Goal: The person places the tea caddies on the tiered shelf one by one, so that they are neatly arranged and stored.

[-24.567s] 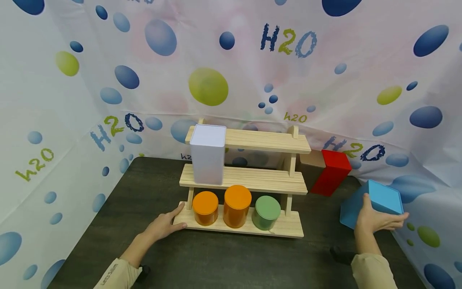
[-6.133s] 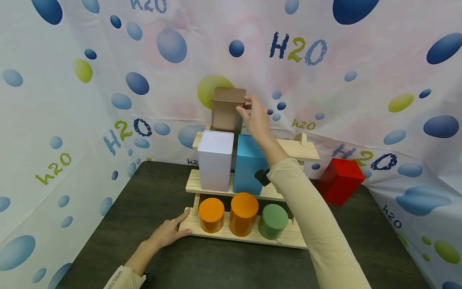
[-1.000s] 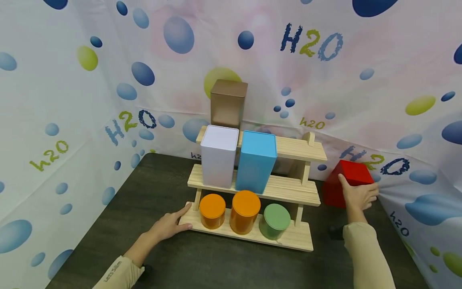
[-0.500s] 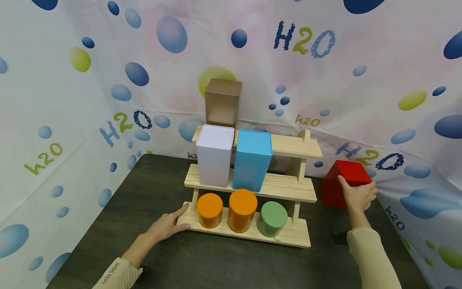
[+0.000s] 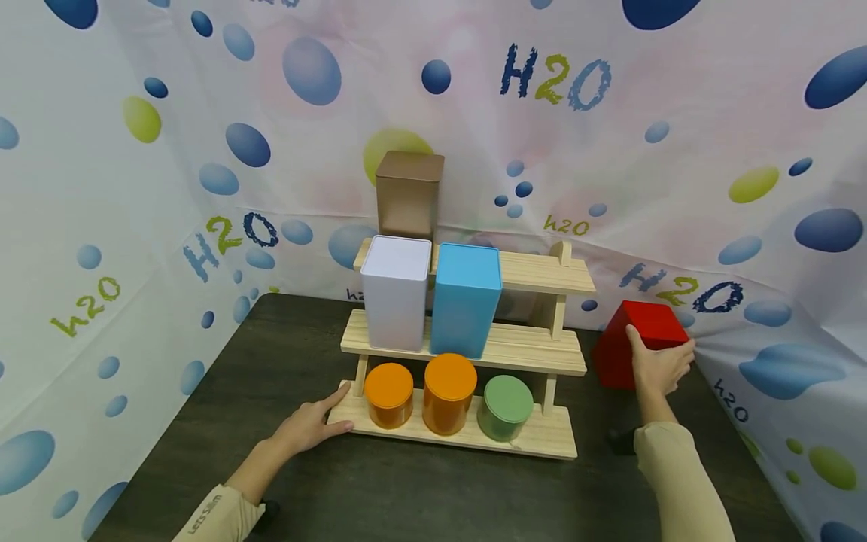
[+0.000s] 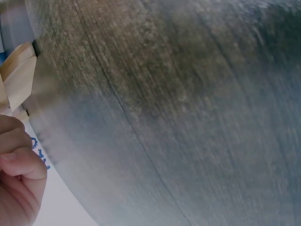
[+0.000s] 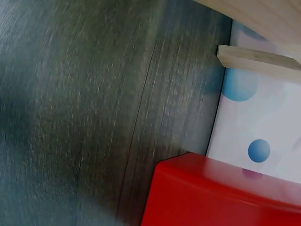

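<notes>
In the head view, my left hand (image 5: 303, 430) holds the left end of a three-tier wooden display shelf (image 5: 552, 433), thumb at the front corner. Curled fingers (image 6: 21, 162) show in the left wrist view. At the right, my right hand (image 5: 658, 370) grips a red box (image 5: 619, 346) standing on the dark table, thumb on its near left side, fingers over its right. On the shelf's top tier stands a brown box (image 5: 409, 199). A white box (image 5: 396, 301) and a light-blue box (image 5: 466, 301) share the middle tier.
Two orange round canisters (image 5: 389, 399), the right one taller, and a green canister (image 5: 504, 410) line the bottom tier. A patterned sheet (image 5: 474, 128) hangs behind and at both sides. Dark wood tabletop (image 5: 406, 497) lies in front.
Since the oldest frame, the light-blue box has come onto the middle tier and the brown one onto the top. My right hand left the brown box for the red one, gripped throughout the last second.
</notes>
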### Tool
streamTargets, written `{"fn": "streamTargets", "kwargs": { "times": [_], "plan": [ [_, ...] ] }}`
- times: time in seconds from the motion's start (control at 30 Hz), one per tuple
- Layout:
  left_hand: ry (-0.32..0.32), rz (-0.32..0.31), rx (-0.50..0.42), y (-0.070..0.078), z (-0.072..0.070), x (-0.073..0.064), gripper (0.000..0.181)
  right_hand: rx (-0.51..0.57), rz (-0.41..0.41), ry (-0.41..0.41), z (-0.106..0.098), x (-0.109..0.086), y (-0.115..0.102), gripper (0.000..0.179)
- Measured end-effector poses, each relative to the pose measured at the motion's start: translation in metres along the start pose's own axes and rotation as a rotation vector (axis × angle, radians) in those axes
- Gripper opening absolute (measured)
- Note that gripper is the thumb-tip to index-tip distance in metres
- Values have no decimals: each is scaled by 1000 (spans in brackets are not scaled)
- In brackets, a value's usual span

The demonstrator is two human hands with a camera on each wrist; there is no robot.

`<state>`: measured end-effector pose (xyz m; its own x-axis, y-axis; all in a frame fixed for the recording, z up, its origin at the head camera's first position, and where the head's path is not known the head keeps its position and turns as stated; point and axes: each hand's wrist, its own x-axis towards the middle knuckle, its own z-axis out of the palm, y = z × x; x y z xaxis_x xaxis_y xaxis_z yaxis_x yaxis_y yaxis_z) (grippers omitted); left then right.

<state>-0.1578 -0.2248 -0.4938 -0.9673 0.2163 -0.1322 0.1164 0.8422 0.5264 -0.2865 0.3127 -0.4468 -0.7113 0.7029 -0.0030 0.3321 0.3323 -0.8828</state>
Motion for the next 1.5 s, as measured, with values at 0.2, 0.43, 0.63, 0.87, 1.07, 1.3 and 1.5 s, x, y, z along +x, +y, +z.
{"fn": "streamTargets", "kwargs": {
  "times": [0.2, 0.43, 0.63, 0.87, 1.07, 1.3, 1.5],
  "plan": [
    [3, 6, 7, 0, 0, 2, 76, 33, -9, 27, -2, -1, 2, 100],
    [4, 2, 8, 1, 0, 2, 76, 17, -70, 3, -12, -3, -5, 97],
    [-6, -6, 12, -2, -2, -2, 76, 42, -121, 11, -24, -8, -16, 90],
    [-10, -3, 2, -2, -5, -6, 77, 131, -247, 48, -43, -11, -40, 80],
    [-3, -4, -10, -1, -4, -5, 76, 174, -354, 70, -61, -13, -64, 69],
    [1, 0, -9, 1, -4, -3, 76, 184, -426, 66, -80, -16, -97, 47],
    [-2, 4, -17, 2, -3, -3, 76, 199, -423, -67, -99, -14, -123, 40]
  ]
}}
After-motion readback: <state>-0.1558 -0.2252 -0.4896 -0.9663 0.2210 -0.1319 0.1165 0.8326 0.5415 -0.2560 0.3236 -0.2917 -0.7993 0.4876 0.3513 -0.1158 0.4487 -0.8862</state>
